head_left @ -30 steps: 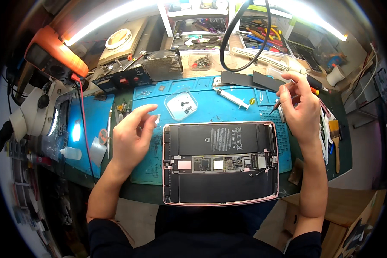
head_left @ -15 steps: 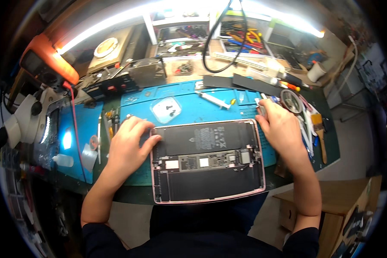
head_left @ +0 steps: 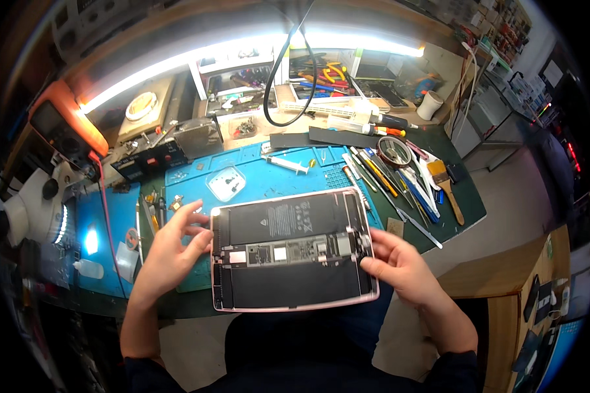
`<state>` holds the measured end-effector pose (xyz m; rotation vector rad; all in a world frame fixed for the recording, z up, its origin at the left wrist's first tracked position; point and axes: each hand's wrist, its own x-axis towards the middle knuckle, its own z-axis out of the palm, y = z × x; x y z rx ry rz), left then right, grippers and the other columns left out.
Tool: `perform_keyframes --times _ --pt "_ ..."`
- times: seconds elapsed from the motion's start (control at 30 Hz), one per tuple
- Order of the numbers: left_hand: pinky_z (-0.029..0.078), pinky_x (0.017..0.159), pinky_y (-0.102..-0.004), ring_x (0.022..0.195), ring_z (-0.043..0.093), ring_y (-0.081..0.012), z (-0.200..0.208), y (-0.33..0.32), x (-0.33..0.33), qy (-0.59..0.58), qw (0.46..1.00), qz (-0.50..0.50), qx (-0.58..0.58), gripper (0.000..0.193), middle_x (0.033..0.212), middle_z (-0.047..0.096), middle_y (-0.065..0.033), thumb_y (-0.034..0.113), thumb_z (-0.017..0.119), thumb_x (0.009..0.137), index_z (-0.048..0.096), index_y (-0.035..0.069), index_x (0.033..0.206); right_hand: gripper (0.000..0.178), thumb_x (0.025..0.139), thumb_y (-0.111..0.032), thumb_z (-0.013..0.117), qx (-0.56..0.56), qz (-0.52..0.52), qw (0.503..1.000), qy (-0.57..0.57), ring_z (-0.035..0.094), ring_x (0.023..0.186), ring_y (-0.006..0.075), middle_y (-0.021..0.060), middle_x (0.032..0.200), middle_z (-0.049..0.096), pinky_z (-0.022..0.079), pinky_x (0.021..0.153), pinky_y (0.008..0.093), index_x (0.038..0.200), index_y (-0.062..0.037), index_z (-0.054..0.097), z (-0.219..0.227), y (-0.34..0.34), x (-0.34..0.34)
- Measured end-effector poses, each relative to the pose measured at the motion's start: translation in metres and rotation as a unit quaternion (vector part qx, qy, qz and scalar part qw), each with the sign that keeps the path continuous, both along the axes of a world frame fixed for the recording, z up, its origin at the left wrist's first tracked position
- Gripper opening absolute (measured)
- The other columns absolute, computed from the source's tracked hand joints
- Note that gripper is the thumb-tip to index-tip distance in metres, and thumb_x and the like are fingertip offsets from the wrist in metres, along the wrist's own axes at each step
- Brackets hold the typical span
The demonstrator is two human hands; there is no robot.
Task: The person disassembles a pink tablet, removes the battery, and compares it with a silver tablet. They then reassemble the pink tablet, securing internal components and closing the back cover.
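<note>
Two hands (head_left: 170, 252) (head_left: 400, 265) on opened tablet (head_left: 292, 252), screws in tray (head_left: 226, 182)

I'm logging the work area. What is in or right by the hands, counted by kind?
Opened tablet, held at both sides: 1
Hands on it, left hand and right hand: 2
Clear dish of screws: 1
Syringe: 1
Blue work mat: 1
Total: 6
</note>
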<state>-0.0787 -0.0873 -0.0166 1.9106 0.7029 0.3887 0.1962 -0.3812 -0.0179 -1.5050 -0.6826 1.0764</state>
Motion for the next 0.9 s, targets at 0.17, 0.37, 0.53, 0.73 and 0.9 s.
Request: perform_keyframes --times 0.17,0.37,0.53,0.73,0.9 --pt "0.056 0.102 -0.0369 0.126 0.063 -0.0249 -0.013 -0.008 -0.013 -0.073 0.991 -0.003 -0.109 0.06 0.138 0.062 -0.0221 0.019 0.061 0.11 0.035 -0.007 0.157 0.05 0.106 -0.012 0.062 0.076 0.02 0.995 0.07 0.065 0.108 0.0097 0.0086 0.128 0.068 0.054 0.094 0.0275 0.15 0.0051 0.045 0.036 -0.006 -0.05" --pt "0.049 0.099 -0.0351 0.113 0.06 -0.0167 -0.005 -0.056 0.021 -0.192 0.942 0.013 -0.273 0.059 0.139 0.059 -0.0067 0.051 0.031 0.117 0.04 0.008 0.157 0.047 0.091 -0.014 0.077 0.28 -0.018 0.879 -0.386 0.074 0.083 0.0268 0.0188 0.111 0.074 0.06 0.074 0.0297 0.13 0.0068 0.065 0.047 -0.035 -0.094" --pt "0.045 0.074 -0.0265 0.081 0.049 -0.0096 -0.008 -0.035 0.098 -0.25 0.927 -0.006 -0.281 0.058 0.091 0.052 0.0018 0.057 0.035 0.114 0.065 0.008 0.116 0.064 0.074 -0.013 0.087 0.387 -0.042 0.778 -0.493 0.071 0.1 0.0256 0.0173 0.127 0.07 0.062 0.074 0.0301 0.133 0.0041 0.068 0.041 -0.013 -0.144" --pt "0.041 0.068 -0.0228 0.073 0.045 -0.0083 -0.026 -0.042 0.165 -0.297 0.902 -0.061 -0.308 0.052 0.085 0.05 0.0031 0.051 0.04 0.115 0.063 0.005 0.108 0.059 0.083 -0.019 0.084 0.38 -0.133 0.711 -0.576 0.066 0.094 0.0264 0.02 0.122 0.063 0.058 0.061 0.0282 0.13 0.0095 0.064 0.011 -0.004 -0.146" --pt "0.04 0.067 -0.023 0.072 0.045 -0.0076 -0.016 -0.058 0.171 -0.283 0.909 -0.032 -0.305 0.054 0.081 0.05 0.0043 0.053 0.038 0.115 0.065 0.007 0.107 0.059 0.085 -0.017 0.082 0.375 -0.138 0.721 -0.566 0.064 0.092 0.025 0.0209 0.124 0.062 0.056 0.053 0.026 0.133 0.0112 0.062 0.005 -0.01 -0.143"
